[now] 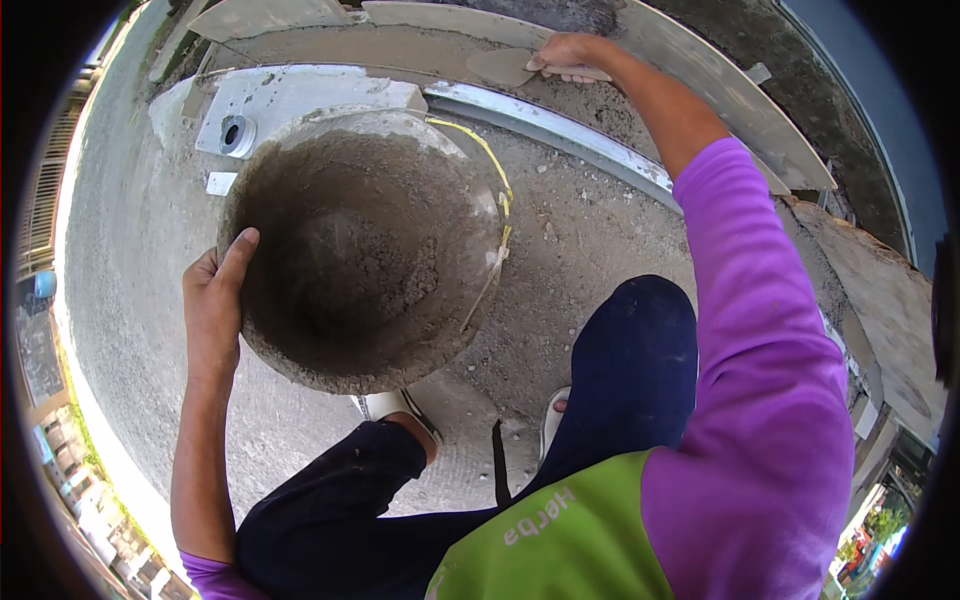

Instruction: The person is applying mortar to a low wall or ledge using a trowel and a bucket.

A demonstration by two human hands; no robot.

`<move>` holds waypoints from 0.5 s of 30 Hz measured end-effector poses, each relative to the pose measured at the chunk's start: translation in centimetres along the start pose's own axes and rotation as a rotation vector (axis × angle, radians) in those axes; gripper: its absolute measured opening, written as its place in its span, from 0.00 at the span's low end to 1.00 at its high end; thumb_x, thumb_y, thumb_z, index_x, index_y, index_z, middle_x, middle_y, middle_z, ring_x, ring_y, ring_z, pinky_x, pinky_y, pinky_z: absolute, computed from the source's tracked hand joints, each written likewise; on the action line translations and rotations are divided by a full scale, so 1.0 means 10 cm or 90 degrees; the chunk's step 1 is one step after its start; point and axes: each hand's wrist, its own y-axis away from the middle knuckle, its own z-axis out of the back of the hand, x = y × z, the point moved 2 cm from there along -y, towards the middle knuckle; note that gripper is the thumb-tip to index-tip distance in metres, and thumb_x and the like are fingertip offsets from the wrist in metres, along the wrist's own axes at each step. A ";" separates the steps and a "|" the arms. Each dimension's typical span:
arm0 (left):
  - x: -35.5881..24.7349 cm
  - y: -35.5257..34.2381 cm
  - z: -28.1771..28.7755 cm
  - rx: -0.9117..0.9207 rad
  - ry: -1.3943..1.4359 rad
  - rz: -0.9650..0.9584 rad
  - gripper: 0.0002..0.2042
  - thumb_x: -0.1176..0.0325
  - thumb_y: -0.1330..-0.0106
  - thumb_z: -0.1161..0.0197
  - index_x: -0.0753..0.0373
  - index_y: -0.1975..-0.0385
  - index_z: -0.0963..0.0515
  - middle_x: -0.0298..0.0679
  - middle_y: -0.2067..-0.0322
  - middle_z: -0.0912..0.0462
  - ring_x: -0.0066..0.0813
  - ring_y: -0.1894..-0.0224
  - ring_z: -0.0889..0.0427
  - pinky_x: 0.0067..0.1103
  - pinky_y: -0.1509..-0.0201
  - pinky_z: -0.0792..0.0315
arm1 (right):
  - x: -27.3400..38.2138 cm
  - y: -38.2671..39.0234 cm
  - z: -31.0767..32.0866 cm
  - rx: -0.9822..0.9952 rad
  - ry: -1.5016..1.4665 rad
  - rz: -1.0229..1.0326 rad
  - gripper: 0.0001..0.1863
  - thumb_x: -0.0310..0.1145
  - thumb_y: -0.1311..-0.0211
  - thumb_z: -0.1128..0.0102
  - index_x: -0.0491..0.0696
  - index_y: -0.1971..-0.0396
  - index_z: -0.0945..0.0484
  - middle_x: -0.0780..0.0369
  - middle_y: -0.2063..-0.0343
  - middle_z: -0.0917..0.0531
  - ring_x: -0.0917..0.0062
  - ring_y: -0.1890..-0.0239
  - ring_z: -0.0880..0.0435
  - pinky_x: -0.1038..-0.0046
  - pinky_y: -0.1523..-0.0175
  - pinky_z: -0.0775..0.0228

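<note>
A large round mortar bucket, caked in grey, is tipped so that its mouth faces me. Wet mortar clings to its inside and bottom. My left hand is closed on the bucket's left rim, thumb over the edge. Stretched far to the upper right, my right hand is closed round the grip of a trowel; the handle is mostly hidden by the fingers. The trowel blade lies flat against the grey mortar strip between boards.
Behind the bucket lies a white slab with a round white pipe end. A pale metal rail runs along the strip, with a long board beyond it. My sandalled feet stand on gritty concrete.
</note>
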 end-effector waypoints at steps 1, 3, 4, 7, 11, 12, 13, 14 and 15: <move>0.00 0.02 0.01 -0.005 -0.015 0.006 0.18 0.55 0.29 0.32 0.62 0.76 0.22 0.25 0.80 0.27 0.12 0.76 0.34 0.16 0.71 0.39 | -0.01 0.02 -0.01 0.006 0.000 0.002 0.29 0.58 0.37 0.39 0.42 0.60 0.18 0.57 0.73 0.21 0.69 0.74 0.21 0.61 0.71 0.27; -0.04 0.05 0.01 -0.007 -0.017 0.011 0.18 0.55 0.29 0.32 0.62 0.76 0.22 0.25 0.80 0.27 0.12 0.77 0.34 0.16 0.71 0.40 | -0.12 0.13 0.00 0.047 0.043 -0.016 0.27 0.56 0.35 0.40 0.43 0.59 0.18 0.58 0.74 0.22 0.70 0.76 0.23 0.63 0.72 0.29; -0.06 0.06 -0.01 -0.007 -0.017 0.011 0.18 0.55 0.29 0.32 0.61 0.77 0.22 0.25 0.80 0.27 0.12 0.77 0.35 0.16 0.71 0.41 | -0.20 0.18 -0.02 0.049 0.043 -0.018 0.27 0.56 0.35 0.40 0.43 0.59 0.18 0.58 0.74 0.22 0.70 0.76 0.23 0.63 0.72 0.29; -0.01 0.01 0.00 -0.006 -0.026 0.012 0.18 0.55 0.29 0.32 0.61 0.77 0.23 0.24 0.81 0.27 0.12 0.78 0.35 0.16 0.72 0.41 | -0.41 0.36 -0.06 0.085 0.013 -0.005 0.27 0.56 0.34 0.40 0.43 0.59 0.17 0.59 0.75 0.22 0.70 0.77 0.23 0.64 0.74 0.29; -0.01 -0.02 0.01 -0.009 -0.041 0.005 0.19 0.54 0.29 0.32 0.60 0.78 0.24 0.24 0.81 0.28 0.12 0.78 0.36 0.16 0.73 0.43 | -0.73 0.65 -0.08 0.068 0.020 -0.017 0.26 0.56 0.33 0.40 0.46 0.55 0.16 0.59 0.78 0.23 0.71 0.80 0.22 0.63 0.75 0.27; 0.02 -0.02 0.04 -0.016 -0.044 0.007 0.19 0.54 0.29 0.32 0.60 0.78 0.24 0.24 0.81 0.29 0.12 0.78 0.37 0.16 0.73 0.43 | -0.81 0.73 -0.07 0.041 0.015 -0.017 0.25 0.56 0.33 0.41 0.47 0.54 0.15 0.59 0.78 0.22 0.72 0.80 0.21 0.63 0.76 0.27; 0.04 -0.03 0.03 -0.017 -0.046 0.011 0.19 0.54 0.29 0.32 0.60 0.78 0.24 0.24 0.81 0.29 0.12 0.78 0.37 0.16 0.72 0.43 | -0.94 0.81 -0.10 0.041 0.016 -0.021 0.25 0.56 0.33 0.41 0.47 0.54 0.15 0.59 0.78 0.22 0.72 0.80 0.21 0.63 0.76 0.27; 0.03 -0.02 0.00 -0.013 -0.045 0.011 0.19 0.54 0.29 0.32 0.60 0.78 0.24 0.24 0.81 0.29 0.12 0.78 0.37 0.16 0.72 0.43 | -1.06 0.89 -0.13 0.029 0.014 -0.028 0.25 0.56 0.31 0.41 0.46 0.56 0.16 0.61 0.81 0.23 0.73 0.83 0.23 0.65 0.78 0.29; -0.03 0.01 -0.04 -0.023 -0.037 0.007 0.19 0.54 0.29 0.33 0.60 0.79 0.24 0.24 0.81 0.30 0.12 0.78 0.37 0.16 0.72 0.43 | -1.17 1.00 -0.13 0.016 0.011 -0.035 0.25 0.56 0.30 0.41 0.45 0.58 0.17 0.62 0.83 0.24 0.75 0.85 0.25 0.68 0.80 0.31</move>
